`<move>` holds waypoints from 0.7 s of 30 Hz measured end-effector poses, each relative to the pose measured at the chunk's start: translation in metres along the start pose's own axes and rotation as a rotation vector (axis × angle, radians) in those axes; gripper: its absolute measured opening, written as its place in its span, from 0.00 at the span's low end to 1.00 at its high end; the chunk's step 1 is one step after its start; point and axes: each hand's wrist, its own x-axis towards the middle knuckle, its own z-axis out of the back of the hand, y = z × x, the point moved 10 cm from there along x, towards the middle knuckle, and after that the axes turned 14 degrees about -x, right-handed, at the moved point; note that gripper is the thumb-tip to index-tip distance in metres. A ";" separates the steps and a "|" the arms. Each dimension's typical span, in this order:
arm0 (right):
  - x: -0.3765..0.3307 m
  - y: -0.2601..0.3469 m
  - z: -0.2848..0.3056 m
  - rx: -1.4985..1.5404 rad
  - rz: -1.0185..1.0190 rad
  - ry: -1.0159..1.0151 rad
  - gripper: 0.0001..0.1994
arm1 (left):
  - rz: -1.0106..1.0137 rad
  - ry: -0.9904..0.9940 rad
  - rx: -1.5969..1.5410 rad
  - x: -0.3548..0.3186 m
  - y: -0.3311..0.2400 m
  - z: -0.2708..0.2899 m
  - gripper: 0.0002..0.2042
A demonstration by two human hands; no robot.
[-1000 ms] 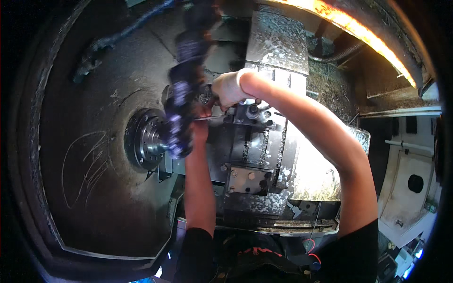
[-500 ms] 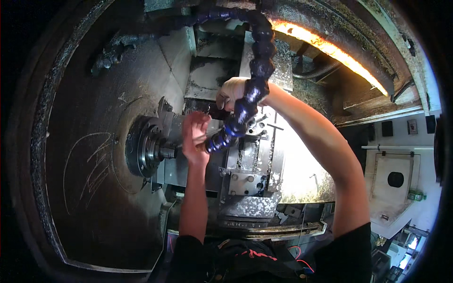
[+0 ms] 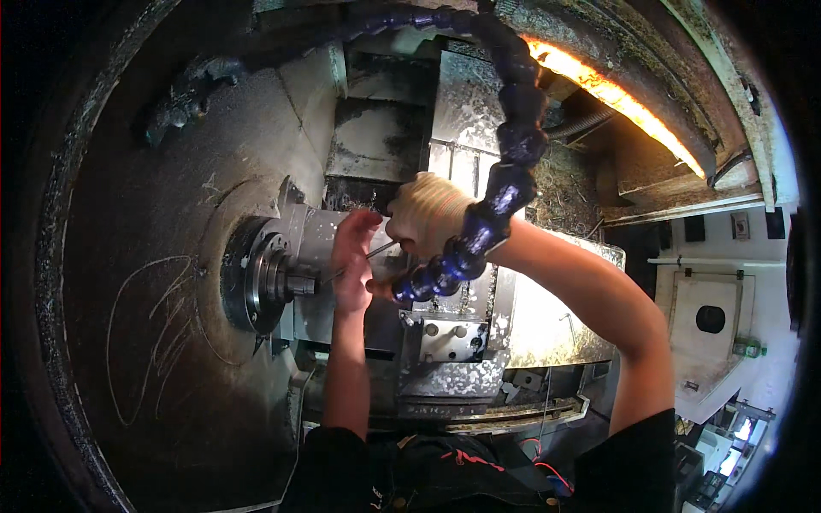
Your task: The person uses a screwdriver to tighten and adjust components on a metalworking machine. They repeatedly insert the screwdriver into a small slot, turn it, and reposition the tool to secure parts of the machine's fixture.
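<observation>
Currently, in the head view, I have both hands inside a lathe enclosure, working at the tool block beside the chuck [image 3: 256,282]. My left hand [image 3: 352,261] is bare, its fingers curled together around a thin metal key [image 3: 359,261] that slants from near the chuck up toward the right hand. My right hand [image 3: 428,214], in a pale knit glove, is closed as well; I judge it to be gripping the upper end of the same key, though the hose hides part of the grip. The key's lower tip lies just beside the short stub projecting from the chuck.

As to progress, I judge the work to be mid-step: the key is engaged and both hands are on it, and I cannot tell whether the fastener is loose or tight.

Obstructions: a segmented blue coolant hose [image 3: 505,162] hangs down across the right wrist, ending just beside the hands. Metal chips cover the turret block [image 3: 445,338] below. An orange lamp [image 3: 616,94] glows at upper right.
</observation>
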 end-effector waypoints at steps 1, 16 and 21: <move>0.000 -0.008 0.010 0.067 -0.040 -0.076 0.12 | 0.095 0.020 -0.048 -0.004 0.004 -0.001 0.26; -0.055 -0.081 -0.002 0.465 -0.525 -0.116 0.11 | 0.778 -0.060 -0.627 0.003 0.110 0.002 0.08; -0.057 -0.079 -0.003 0.441 -0.494 -0.088 0.10 | 0.853 0.070 -0.723 0.002 0.099 -0.019 0.10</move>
